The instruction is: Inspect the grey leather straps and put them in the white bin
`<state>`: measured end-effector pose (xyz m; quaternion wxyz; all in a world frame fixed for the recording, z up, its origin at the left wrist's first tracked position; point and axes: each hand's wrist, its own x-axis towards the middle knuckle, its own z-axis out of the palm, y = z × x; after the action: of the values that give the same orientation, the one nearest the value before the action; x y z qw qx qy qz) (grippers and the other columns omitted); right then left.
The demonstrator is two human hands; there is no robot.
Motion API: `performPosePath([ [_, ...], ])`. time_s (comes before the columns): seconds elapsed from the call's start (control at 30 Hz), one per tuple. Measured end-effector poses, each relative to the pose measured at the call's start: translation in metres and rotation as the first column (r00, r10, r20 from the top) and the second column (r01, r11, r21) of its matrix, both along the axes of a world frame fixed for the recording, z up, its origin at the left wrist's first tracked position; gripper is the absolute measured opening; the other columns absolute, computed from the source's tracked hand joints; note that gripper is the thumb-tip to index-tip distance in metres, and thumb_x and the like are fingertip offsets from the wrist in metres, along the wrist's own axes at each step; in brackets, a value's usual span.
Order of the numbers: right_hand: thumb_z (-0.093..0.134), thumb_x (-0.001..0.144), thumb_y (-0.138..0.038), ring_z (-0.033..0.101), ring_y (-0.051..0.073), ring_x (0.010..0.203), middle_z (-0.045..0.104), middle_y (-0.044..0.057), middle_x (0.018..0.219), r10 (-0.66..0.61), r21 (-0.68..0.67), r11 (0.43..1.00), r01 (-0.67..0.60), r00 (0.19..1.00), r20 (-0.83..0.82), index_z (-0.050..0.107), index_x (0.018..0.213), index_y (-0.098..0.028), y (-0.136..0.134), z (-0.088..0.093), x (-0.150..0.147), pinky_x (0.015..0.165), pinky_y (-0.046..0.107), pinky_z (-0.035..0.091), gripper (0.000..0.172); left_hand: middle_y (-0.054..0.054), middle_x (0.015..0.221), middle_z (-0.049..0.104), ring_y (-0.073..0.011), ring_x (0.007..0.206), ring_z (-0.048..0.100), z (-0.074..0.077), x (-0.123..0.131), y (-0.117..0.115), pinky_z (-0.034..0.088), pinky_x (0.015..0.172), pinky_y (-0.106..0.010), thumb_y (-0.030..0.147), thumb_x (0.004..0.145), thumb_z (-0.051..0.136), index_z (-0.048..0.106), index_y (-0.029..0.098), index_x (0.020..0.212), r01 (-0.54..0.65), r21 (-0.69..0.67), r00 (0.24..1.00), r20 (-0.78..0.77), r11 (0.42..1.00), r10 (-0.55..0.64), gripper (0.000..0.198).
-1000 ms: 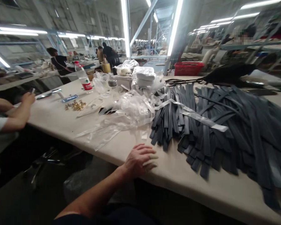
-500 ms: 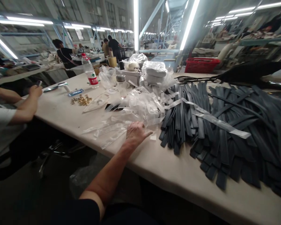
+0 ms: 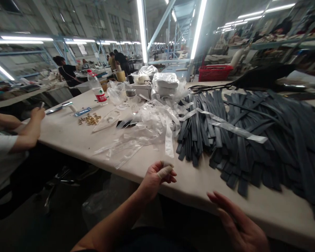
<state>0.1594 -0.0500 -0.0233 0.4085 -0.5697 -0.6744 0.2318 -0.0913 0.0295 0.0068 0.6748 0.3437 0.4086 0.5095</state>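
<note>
My left hand [image 3: 157,176] is at the near edge of the table [image 3: 68,134], fingers pinched on the lower end of a clear plastic strip [image 3: 169,140] that runs back to a heap of clear plastic sleeves [image 3: 147,124]. One finger is wrapped in pale tape. My right hand [image 3: 238,224] hovers open near the table's front edge, fingers stretched out and holding nothing. A big spread of dark grey straps [image 3: 241,136] covers the table to the right, with a clear strip [image 3: 225,126] lying across it.
A person's arm [image 3: 26,131] holding a phone rests at the table's left end. Brass fittings [image 3: 89,119], a water bottle [image 3: 96,88], a jar [image 3: 131,96] and white bags [image 3: 165,82] lie further back. A red basket [image 3: 214,71] stands behind. Other people work at distant tables.
My left hand reached into the plastic heap, then drew back to the table edge pinching a clear strip. My right hand has come into view at the lower right.
</note>
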Motion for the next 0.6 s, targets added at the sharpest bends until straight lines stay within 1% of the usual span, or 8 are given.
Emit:
performPosePath([
  [0.07,0.049,0.097,-0.051,0.068,0.026,0.107,0.072,0.01,0.116,0.195,-0.141,0.966,-0.219,0.967,-0.165,0.058,0.131,-0.025,0.022,0.008,-0.026,0.092,0.04,0.056,0.044,-0.003,0.076,0.071,-0.0113,0.061,0.064,0.0,0.002,-0.012,0.043,0.061,-0.022,0.037,0.078,0.076,0.064,0.014,0.085,0.079,0.01,0.997,0.002,0.997,-0.079,0.027],
  [0.13,0.054,0.093,-0.054,0.07,0.026,0.099,0.073,0.011,0.11,0.221,-0.196,0.931,-0.307,0.904,-0.366,0.06,0.128,-0.021,0.047,0.017,-0.052,0.084,0.037,0.058,0.049,-0.004,0.077,0.071,-0.0118,0.065,0.064,-0.001,0.004,-0.022,0.044,0.065,-0.023,0.036,0.081,0.074,0.066,0.014,0.089,0.154,0.032,0.988,0.004,0.988,-0.154,0.025],
  [0.2,0.063,0.086,-0.049,0.07,0.021,0.083,0.073,0.007,0.095,0.166,-0.187,0.939,-0.287,0.858,-0.486,0.063,0.121,-0.019,0.066,0.024,-0.073,0.072,0.03,0.057,0.046,-0.004,0.076,0.07,-0.0121,0.066,0.063,-0.005,0.004,-0.029,0.044,0.068,-0.024,0.036,0.081,0.074,0.066,0.014,0.092,0.203,0.038,0.979,0.01,0.978,-0.203,0.026],
  [0.27,0.068,0.082,-0.04,0.065,0.016,0.069,0.068,0.002,0.079,0.143,-0.149,0.956,-0.251,0.848,-0.511,0.065,0.113,-0.017,0.078,0.027,-0.087,0.062,0.025,0.052,0.038,-0.003,0.073,0.07,-0.0121,0.065,0.061,-0.01,0.003,-0.032,0.044,0.067,-0.023,0.036,0.08,0.075,0.067,0.014,0.093,0.216,0.028,0.976,0.006,0.976,-0.216,0.027],
  [0.37,0.064,0.082,-0.03,0.059,0.013,0.062,0.061,-0.002,0.069,0.209,-0.094,0.956,-0.276,0.873,-0.44,0.066,0.111,-0.017,0.085,0.028,-0.097,0.058,0.023,0.048,0.032,-0.004,0.072,0.07,-0.012,0.064,0.059,-0.017,0.0,-0.032,0.042,0.065,-0.023,0.039,0.081,0.073,0.069,0.014,0.091,0.238,0.004,0.971,-0.023,0.971,-0.237,0.028],
  [0.5,0.057,0.088,-0.026,0.063,0.014,0.068,0.067,-0.002,0.073,0.349,-0.049,0.927,-0.371,0.905,-0.245,0.066,0.114,-0.02,0.09,0.029,-0.095,0.07,0.025,0.05,0.028,-0.005,0.068,0.069,-0.0128,0.063,0.058,-0.021,-0.002,-0.028,0.041,0.064,-0.023,0.044,0.083,0.068,0.074,0.012,0.079,0.365,-0.028,0.924,-0.112,0.931,-0.366,0.033],
  [0.57,0.053,0.093,-0.028,0.066,0.016,0.077,0.071,0.001,0.082,0.326,0.019,0.945,-0.326,0.943,-0.067,0.066,0.116,-0.021,0.099,0.031,-0.084,0.077,0.028,0.05,0.027,-0.006,0.068,0.07,-0.013,0.063,0.058,-0.023,-0.001,-0.027,0.041,0.064,-0.023,0.042,0.081,0.07,0.076,0.011,0.079,0.382,-0.043,0.91,-0.155,0.923,-0.384,0.031],
  [0.6,0.051,0.095,-0.031,0.067,0.018,0.082,0.072,0.003,0.089,0.244,0.073,0.966,-0.246,0.969,0.03,0.066,0.117,-0.021,0.105,0.031,-0.077,0.08,0.029,0.05,0.028,-0.006,0.068,0.07,-0.0132,0.063,0.058,-0.024,-0.001,-0.027,0.04,0.065,-0.023,0.041,0.08,0.071,0.077,0.011,0.079,0.374,-0.049,0.912,-0.161,0.926,-0.377,0.03],
])
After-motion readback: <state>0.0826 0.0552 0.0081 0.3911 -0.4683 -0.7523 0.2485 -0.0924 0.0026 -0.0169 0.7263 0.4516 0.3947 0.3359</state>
